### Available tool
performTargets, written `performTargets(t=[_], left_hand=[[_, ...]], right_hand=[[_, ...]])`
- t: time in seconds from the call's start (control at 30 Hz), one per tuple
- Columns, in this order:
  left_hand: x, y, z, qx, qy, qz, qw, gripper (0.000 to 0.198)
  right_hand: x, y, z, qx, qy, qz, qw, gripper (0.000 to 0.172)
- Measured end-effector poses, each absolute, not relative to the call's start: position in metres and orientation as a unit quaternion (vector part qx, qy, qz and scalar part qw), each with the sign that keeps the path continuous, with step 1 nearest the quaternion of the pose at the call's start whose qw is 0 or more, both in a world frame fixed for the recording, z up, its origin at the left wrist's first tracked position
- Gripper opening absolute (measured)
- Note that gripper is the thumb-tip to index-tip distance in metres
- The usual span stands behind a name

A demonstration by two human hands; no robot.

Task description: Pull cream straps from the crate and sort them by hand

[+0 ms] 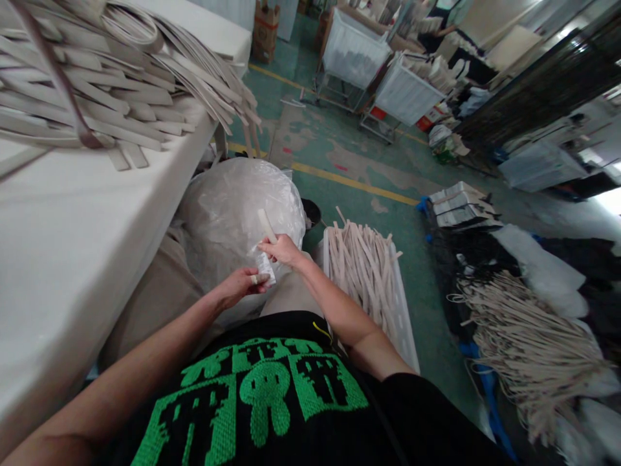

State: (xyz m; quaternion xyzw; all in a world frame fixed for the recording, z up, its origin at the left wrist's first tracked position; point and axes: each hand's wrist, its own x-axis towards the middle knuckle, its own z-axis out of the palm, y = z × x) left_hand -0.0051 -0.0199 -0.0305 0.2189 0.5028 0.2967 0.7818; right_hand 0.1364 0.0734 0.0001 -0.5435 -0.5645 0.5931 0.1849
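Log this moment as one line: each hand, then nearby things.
left hand: holds white slip | right hand: holds pale strip at slip's upper end | beyond: translucent plastic | right: white bin, beige strips

We see a green floor (422, 285) with big worn, grayish patches (334, 152). A yellow line (361, 184) runs across it, and small red marks (341, 168) sit just past the line. On our left is a long white table (63, 272). Far off, we see two white bins on carts: a left one (356, 52) and a right one (407, 90). A brown cardboard box (265, 32) stands far back, near the table's far end. Bright white light (612, 202) shines at our far right. Up there, a big dark, shiny surface (548, 81) looks slanted to us.
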Motion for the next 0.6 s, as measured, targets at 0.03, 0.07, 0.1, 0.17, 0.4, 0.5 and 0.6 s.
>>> performTargets(t=[0.03,0.07,0.1,0.17,0.4,0.5,0.6], left_hand=[[-0.005,-0.02,-0.031,0.21,0.502,0.296,0.785,0.031],[-0.004,-0.02,-0.032,0.202,0.501,0.299,0.787,0.031],[-0.004,-0.02,-0.032,0.196,0.5,0.303,0.788,0.03],[-0.003,-0.019,-0.033,0.185,0.498,0.312,0.788,0.027],[-0.003,-0.013,-0.033,0.089,0.526,0.397,0.747,0.015],[-0.006,-0.008,-0.032,0.055,0.528,0.449,0.719,0.015],[-0.008,-0.004,-0.03,0.03,0.517,0.489,0.701,0.014]], right_hand=[[0.137,0.074,0.0,-0.545,-0.562,0.593,0.186,0.013],[0.137,0.074,-0.001,-0.548,-0.559,0.593,0.188,0.014],[0.137,0.074,-0.003,-0.551,-0.556,0.593,0.19,0.014],[0.138,0.075,-0.006,-0.558,-0.548,0.593,0.193,0.014],[0.159,0.076,-0.008,-0.557,-0.511,0.619,0.213,0.024],[0.176,0.056,0.002,-0.522,-0.52,0.658,0.157,0.034],[0.186,0.02,0.008,-0.463,-0.549,0.695,0.035,0.038]])
